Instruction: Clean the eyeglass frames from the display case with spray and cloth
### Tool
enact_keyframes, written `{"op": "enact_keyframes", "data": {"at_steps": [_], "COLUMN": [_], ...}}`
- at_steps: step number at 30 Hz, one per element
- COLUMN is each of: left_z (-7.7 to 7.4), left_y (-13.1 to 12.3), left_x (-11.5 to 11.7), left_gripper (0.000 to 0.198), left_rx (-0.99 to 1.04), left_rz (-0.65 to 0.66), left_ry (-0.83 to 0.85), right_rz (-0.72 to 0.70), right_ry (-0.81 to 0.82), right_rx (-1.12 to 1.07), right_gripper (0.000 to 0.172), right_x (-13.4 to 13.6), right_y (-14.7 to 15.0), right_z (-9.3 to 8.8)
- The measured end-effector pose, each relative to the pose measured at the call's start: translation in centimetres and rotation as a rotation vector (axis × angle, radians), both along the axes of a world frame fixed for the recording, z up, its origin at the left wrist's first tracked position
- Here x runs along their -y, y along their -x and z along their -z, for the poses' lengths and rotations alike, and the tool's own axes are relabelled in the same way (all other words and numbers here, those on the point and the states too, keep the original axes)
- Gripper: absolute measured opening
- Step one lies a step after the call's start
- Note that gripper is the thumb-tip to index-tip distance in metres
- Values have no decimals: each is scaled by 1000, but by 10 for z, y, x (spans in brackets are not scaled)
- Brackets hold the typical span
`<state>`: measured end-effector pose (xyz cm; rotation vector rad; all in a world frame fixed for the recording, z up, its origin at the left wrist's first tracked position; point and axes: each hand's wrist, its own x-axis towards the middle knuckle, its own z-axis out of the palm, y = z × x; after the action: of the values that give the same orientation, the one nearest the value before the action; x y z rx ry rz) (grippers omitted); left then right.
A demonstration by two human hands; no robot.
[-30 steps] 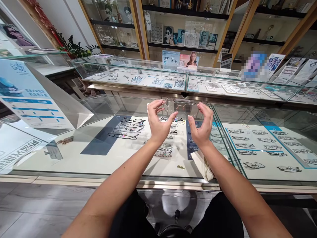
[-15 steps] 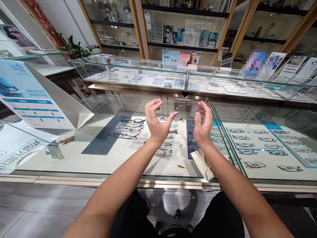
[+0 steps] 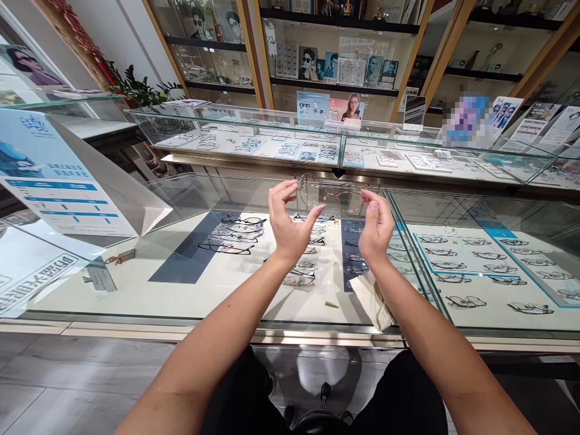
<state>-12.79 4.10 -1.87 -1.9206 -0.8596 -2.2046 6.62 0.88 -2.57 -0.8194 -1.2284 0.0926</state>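
Note:
A pair of thin-rimmed glasses [image 3: 332, 197] is held up between my hands, above the glass counter [image 3: 244, 305]. My left hand [image 3: 291, 225] has its fingertips on the left end of the frame, with the thumb stretched toward the bridge. At the right end, the fingers of my right hand [image 3: 377, 225] are closed on the frame. Below my right wrist lies a cream cloth pouch [image 3: 374, 300], partly hidden by the forearm. A small gold-coloured piece [image 3: 331, 304] lies left of the pouch.
Rows of glasses [image 3: 238, 232] show in the counter under and beside my hands. More glasses fill the section at the right [image 3: 466, 300]. A large white-and-blue sign [image 3: 67, 181] stands at the left. Behind runs a second glass display case [image 3: 254, 158].
The glasses have tilted and shifted slightly to the right. My right hand has moved a little right and down, its fingers turned more inward; my left hand has hardly moved.

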Motion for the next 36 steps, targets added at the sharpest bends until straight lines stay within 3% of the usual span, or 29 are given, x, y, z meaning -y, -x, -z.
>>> {"op": "enact_keyframes", "data": {"at_steps": [6,36], "left_z": [3,5], "left_y": [0,0], "left_x": [-1,-2], "left_gripper": [64,63], "left_rx": [-20,-39], "left_rz": [14,27], "left_ry": [33,66], "right_rz": [-55,-54], "right_ry": [12,79], "right_rx": [-9,-19], "right_gripper": [40,44], "right_x": [4,4], "right_y": [2,5], "right_z": [-5,-6]}}
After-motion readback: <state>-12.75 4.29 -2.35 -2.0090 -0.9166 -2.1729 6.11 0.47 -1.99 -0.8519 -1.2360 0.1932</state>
